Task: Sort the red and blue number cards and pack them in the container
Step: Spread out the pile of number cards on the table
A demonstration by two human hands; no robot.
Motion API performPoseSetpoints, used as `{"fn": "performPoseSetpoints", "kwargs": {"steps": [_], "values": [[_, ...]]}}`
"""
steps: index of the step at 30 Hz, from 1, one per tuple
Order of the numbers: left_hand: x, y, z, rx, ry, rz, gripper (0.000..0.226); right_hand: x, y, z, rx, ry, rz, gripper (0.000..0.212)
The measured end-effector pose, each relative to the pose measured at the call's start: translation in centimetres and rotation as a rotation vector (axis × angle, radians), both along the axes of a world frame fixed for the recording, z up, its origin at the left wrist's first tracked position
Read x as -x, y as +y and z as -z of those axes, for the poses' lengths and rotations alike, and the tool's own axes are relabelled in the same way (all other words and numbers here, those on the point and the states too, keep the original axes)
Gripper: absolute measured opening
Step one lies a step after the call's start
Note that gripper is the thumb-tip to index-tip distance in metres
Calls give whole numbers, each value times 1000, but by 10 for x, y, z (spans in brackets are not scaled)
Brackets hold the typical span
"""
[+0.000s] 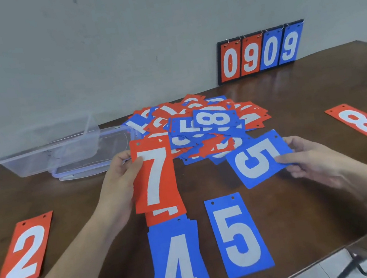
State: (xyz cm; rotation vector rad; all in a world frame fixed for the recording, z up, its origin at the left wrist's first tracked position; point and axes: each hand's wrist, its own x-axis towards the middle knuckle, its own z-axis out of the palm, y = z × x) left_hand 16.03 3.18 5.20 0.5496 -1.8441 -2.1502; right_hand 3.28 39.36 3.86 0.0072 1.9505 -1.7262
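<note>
Above glossy wood table (292,101), left hand (117,186) pinching flat red 7 card (153,175)

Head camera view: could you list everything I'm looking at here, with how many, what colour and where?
Red 7 card: one, red, held upright in the left hand.
Blue 5 card: one, blue, held sideways in the right hand.
Card pile: many, red and blue, table centre.
Laid-out cards: red 2, blue 4, blue 5, red 8.
Container: one, clear plastic, far left.
Scoreboard: one, reads 0909, against the wall.
Table: one, dark brown.
Left hand, right hand: each grips a card.
</note>
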Motion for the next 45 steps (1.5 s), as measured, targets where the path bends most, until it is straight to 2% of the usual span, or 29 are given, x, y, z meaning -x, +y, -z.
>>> {"fn": "performPoseSetpoints", "kwargs": {"steps": [4,6,10,13,16,19,22,24,26,29,36,40,45], "values": [[-12,0,1,-10,36,59,33,-26,-14,-6,-145,95,-151,13],[-17,0,3,-18,44,92,41,-40,-27,-8,-260,177,-258,10],[-27,-1,5,18,33,151,37,-58,-56,-8,-370,250,-494,18],[-31,-1,4,45,28,175,35,-63,-70,-4,-550,406,-657,20],[-34,-2,2,62,15,171,36,-61,-76,3,-730,575,-706,38],[-36,-2,0,53,9,160,35,-58,-74,6,-724,640,-655,50],[-30,9,-4,55,13,149,33,-54,-69,6,-527,640,-415,32],[-19,25,-6,96,13,163,33,-51,-66,1,-332,518,-256,21],[-6,46,-9,159,-3,206,32,-47,-60,-5,-198,376,-175,24],[15,81,-13,177,-24,288,33,-39,-48,-9,-119,297,-135,29],[56,146,-11,174,-17,354,36,-14,-11,-11,-64,241,-145,35],[77,170,-3,205,-42,352,40,5,10,-7,-189,281,-131,24],[101,185,6,334,-72,277,18,41,53,-2,-344,337,-58,29]]}}
